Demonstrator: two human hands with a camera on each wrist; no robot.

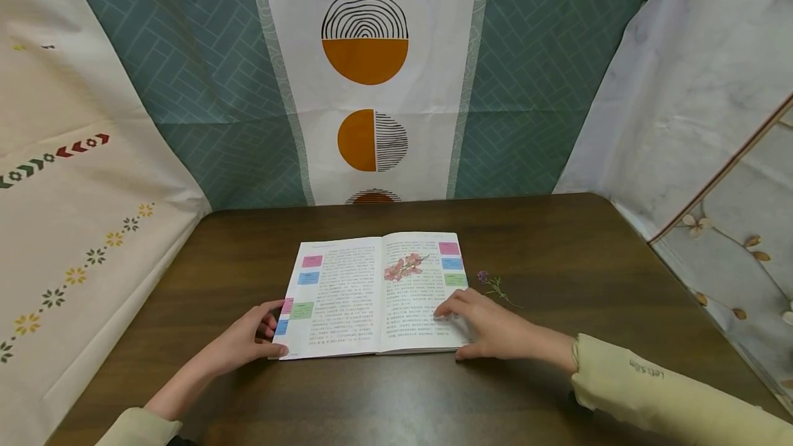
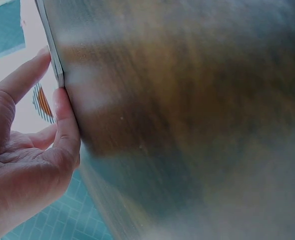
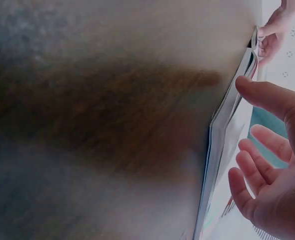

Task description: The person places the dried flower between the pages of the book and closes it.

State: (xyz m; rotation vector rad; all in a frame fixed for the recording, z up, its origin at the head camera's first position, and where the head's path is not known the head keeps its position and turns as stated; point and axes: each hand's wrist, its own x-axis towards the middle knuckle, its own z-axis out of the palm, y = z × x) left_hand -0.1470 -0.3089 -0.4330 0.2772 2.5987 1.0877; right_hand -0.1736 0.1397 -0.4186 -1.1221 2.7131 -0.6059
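An open book [image 1: 347, 322] lies on the dark wooden table, printed text and coloured boxes on both pages. On its right page is a sprig of pink flowers [image 1: 403, 268]. My left hand [image 1: 250, 336] rests at the book's left side, thumb at the lower left corner and index finger at the edge. In the left wrist view the fingers of that hand [image 2: 37, 145] are loosely bent beside the book edge [image 2: 51, 45]. Over the lower right page hovers my right hand [image 1: 489, 329], fingers relaxed and spread, thumb near the bottom edge; nothing is held in it.
A small purple flower on a thin green stem [image 1: 493, 283] lies on the table [image 1: 545, 246] right of the book, just beyond the right hand. Patterned cloth [image 1: 204, 88] hangs behind the table, with pale cloths [image 1: 712, 88] at both sides.
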